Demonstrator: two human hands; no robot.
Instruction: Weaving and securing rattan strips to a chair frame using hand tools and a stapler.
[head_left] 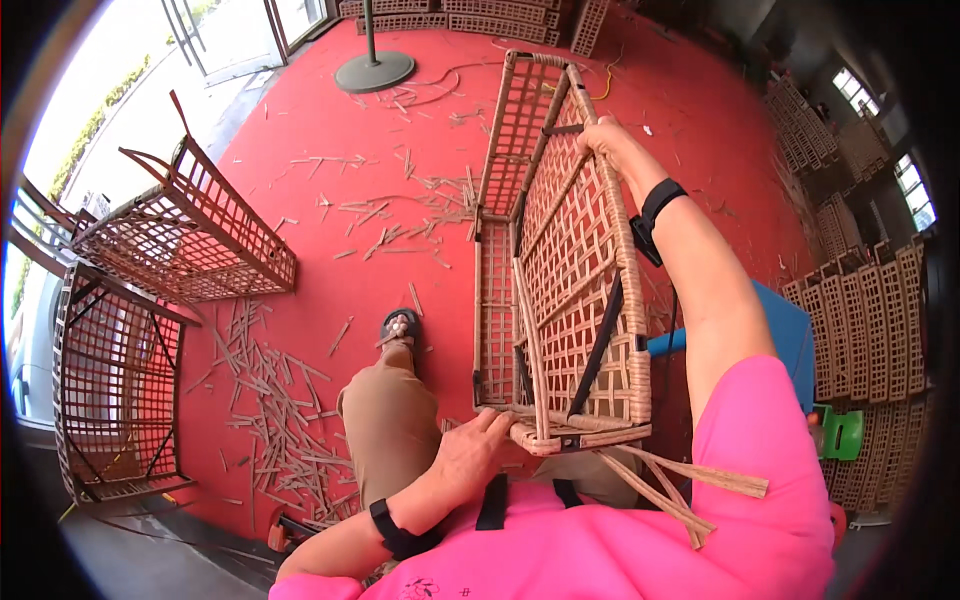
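A long woven basket [570, 240] with open lattice walls and black straps stands tilted in front of me. My right hand [615, 148] reaches out to its far right rim, fingers closed around the edge. Close to my body, my left hand [472, 455] grips the near bottom rim, with its fingertips over the edge. Loose flat strips [680, 490] stick out from the basket's near corner across my pink top. A pale strip [530, 340] runs up inside the basket. Dark bands circle both my wrists.
Two more woven baskets [215, 235] stand at the left. Cut strips [290, 410] lie scattered over the red floor [330, 120]. A round pole base [375, 71] is at the back. Stacked woven panels [865, 325], a blue object [785, 330] and a green one [842, 434] are at the right.
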